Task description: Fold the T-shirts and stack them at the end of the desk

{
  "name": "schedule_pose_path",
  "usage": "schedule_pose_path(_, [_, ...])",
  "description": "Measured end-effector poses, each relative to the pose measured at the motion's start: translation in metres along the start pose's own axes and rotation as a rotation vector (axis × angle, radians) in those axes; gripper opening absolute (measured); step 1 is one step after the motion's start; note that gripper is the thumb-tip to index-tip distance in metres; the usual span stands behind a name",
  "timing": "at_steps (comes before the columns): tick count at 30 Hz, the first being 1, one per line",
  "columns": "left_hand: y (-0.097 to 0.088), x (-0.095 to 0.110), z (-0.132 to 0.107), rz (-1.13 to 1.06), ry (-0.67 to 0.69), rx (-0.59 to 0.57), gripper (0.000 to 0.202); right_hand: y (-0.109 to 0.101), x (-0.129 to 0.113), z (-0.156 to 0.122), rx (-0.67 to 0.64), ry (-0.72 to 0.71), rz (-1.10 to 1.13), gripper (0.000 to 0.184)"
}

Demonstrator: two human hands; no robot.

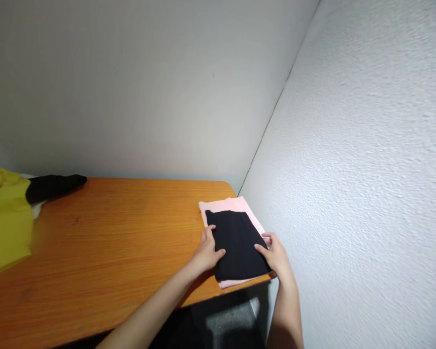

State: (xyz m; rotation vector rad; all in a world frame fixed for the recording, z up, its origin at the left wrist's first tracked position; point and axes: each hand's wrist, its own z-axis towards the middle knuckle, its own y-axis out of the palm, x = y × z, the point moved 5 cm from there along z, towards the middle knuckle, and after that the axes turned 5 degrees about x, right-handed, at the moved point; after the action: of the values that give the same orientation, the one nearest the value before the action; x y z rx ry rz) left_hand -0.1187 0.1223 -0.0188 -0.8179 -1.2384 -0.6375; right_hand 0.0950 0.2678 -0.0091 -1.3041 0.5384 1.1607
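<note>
A folded black garment (238,242) lies on top of a folded pink garment (230,205) at the right end of the wooden table (123,232), close to the wall corner. My left hand (208,252) rests on the black garment's left edge, thumb on top of the cloth. My right hand (276,257) holds its right near corner, fingers curled over the edge. The pink garment shows as a border behind and along the near edge of the black one.
A yellow cloth (5,218) lies at the table's far left, with a dark garment (54,186) behind it. White walls meet in a corner just right of the table. The floor below the near edge is dark.
</note>
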Motion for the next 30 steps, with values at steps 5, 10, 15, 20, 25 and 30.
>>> schedule_pose_path(5, [0.009,-0.017,-0.009,0.127,-0.012,-0.028,0.058,0.018,0.023,-0.001,0.005,-0.062,-0.087,0.042])
schedule_pose_path(10, [0.01,0.006,-0.009,0.16,0.008,0.034,0.054,0.004,-0.009,0.007,0.034,-0.131,-0.096,0.046])
schedule_pose_path(15, [0.016,0.007,-0.021,0.283,0.037,0.045,0.06,-0.008,-0.012,0.008,0.011,-0.15,-0.265,0.049])
schedule_pose_path(20, [0.03,-0.012,-0.022,0.538,-0.011,-0.02,0.076,0.019,-0.01,-0.014,-0.119,-0.195,-0.606,0.052])
schedule_pose_path(25, [0.037,-0.011,-0.003,0.744,-0.025,-0.065,0.073,0.05,-0.017,-0.041,-0.186,-0.046,-0.829,0.068])
schedule_pose_path(30, [0.046,-0.01,-0.009,0.762,-0.03,-0.156,0.078,0.048,-0.02,-0.047,-0.184,0.002,-0.829,0.074])
